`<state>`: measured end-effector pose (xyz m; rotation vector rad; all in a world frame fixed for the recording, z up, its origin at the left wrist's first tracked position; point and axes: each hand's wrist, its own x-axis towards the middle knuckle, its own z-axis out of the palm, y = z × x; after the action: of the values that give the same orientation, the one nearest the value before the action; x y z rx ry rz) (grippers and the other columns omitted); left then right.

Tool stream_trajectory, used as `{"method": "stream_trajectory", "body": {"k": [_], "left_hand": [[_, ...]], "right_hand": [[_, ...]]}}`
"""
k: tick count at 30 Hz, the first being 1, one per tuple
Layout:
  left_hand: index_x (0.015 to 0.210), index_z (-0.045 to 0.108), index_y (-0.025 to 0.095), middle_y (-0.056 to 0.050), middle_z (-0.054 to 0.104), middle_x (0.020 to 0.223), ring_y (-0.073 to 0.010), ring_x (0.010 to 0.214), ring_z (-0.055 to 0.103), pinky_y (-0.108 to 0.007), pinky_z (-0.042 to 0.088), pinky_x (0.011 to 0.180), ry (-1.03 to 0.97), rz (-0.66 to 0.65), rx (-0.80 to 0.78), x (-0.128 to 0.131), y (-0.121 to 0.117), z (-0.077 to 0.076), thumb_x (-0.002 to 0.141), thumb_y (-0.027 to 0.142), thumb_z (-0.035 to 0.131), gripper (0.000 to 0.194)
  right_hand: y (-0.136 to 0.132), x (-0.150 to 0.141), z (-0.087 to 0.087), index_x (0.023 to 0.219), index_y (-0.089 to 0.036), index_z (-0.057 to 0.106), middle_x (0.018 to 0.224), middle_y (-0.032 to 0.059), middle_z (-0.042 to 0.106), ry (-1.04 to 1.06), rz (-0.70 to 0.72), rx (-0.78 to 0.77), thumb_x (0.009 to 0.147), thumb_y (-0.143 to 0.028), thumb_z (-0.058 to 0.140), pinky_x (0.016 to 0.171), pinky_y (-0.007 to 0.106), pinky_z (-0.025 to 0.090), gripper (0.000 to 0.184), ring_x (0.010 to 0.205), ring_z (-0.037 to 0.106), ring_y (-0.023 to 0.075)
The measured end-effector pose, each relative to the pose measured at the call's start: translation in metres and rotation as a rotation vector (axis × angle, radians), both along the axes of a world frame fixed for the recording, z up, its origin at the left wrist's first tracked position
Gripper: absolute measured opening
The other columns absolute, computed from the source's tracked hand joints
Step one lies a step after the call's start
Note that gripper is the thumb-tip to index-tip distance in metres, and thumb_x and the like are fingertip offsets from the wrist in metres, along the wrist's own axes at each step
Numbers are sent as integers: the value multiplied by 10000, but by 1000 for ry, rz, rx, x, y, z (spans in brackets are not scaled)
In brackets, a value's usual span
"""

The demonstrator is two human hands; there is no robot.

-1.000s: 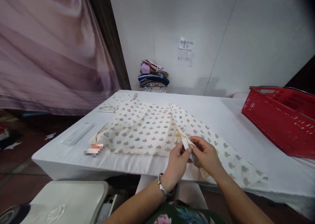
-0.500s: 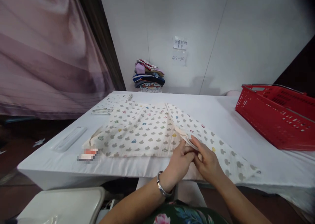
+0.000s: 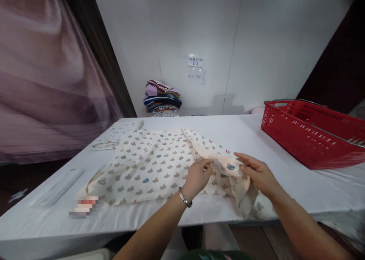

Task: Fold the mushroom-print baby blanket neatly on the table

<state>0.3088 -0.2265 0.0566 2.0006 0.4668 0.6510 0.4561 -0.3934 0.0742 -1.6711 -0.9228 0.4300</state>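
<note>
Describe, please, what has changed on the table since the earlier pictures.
The right hand has moved rightward, away from the left hand, lifting part of the patterned cloth; its right side, spread before, is now bunched. The red basket and fabric stack stayed put.

Head view, forward, down across table

Left hand and right hand apart, both pinching.
Forearms slant inward from below; left fingers curl near the thumb, right fingers reach out above theirs.
</note>
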Motion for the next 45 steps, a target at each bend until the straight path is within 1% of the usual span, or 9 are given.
{"method": "stream_trajectory", "body": {"k": [8, 17, 21, 27, 32, 35, 39, 42, 45], "left_hand": [[1018, 610, 227, -47, 595, 1094, -209, 1055, 518, -358, 379, 966, -91, 18, 122, 58, 22, -44, 717, 144, 598, 312], [1124, 509, 188, -87, 532, 1154, -222, 1133, 456, -376, 347, 987, -188, 140, 311, 118, 34, -26, 741, 147, 588, 393], [1024, 598, 183, -76, 612, 1057, -222, 1046, 522, -373, 367, 953, -79, 13, 420, 130, 41, -27, 761, 177, 597, 264], [931, 660, 236, -16, 668, 903, -189, 910, 581, -342, 412, 878, -5, -128, 433, 93, 64, -29, 802, 253, 578, 154], [854, 647, 223, -10, 632, 835, -152, 817, 578, -270, 451, 757, -90, -25, 319, 63, 80, -19, 826, 246, 528, 124], [896, 628, 218, -19, 605, 893, -146, 852, 573, -263, 459, 771, -118, 11, 311, 63, 85, -14, 806, 211, 534, 131], [1178, 532, 256, -52, 491, 1270, -150, 965, 561, -263, 472, 800, -82, 30, 274, 71, 92, -8, 795, 209, 543, 386], [1278, 466, 281, -45, 427, 1375, -172, 1014, 557, -275, 470, 824, 64, -104, 275, 76, 98, 1, 798, 252, 554, 489], [1196, 549, 248, -36, 554, 1235, -191, 1037, 552, -280, 453, 855, 160, -246, 298, 76, 100, 11, 791, 262, 568, 405]], "right_hand": [[-16, 44, 57, 1099, -243, 657, 1074, 44, 666, -348, -59, -38, 760, -312, 534, 833, 337, 497, 367, 939, 622, 206], [-42, 81, 113, 1040, -257, 689, 1042, 47, 678, -620, -123, 4, 768, -314, 514, 817, 300, 493, 328, 940, 626, 190], [-49, 92, 125, 1022, -244, 694, 988, 56, 686, -631, -195, -10, 764, -345, 512, 777, 301, 493, 332, 909, 625, 187], [-69, 115, 126, 1016, -205, 688, 1012, 58, 673, -623, -311, -90, 737, -332, 506, 752, 285, 502, 357, 906, 621, 201], [-81, 118, 115, 963, -219, 700, 981, 51, 683, -633, -367, -85, 710, -368, 518, 710, 273, 512, 346, 890, 627, 211], [-83, 110, 111, 912, -238, 708, 931, 39, 691, -650, -361, -43, 704, -375, 532, 667, 260, 521, 305, 845, 638, 209], [-88, 103, 109, 898, -277, 707, 926, 22, 692, -644, -272, -31, 723, -383, 554, 636, 243, 533, 256, 824, 645, 207], [-94, 100, 109, 892, -291, 707, 924, 20, 693, -639, -259, -52, 724, -384, 561, 583, 233, 533, 242, 793, 651, 206], [-99, 101, 105, 878, -286, 707, 897, 21, 697, -621, -281, -72, 712, -386, 558, 582, 243, 533, 244, 775, 652, 206]]}}
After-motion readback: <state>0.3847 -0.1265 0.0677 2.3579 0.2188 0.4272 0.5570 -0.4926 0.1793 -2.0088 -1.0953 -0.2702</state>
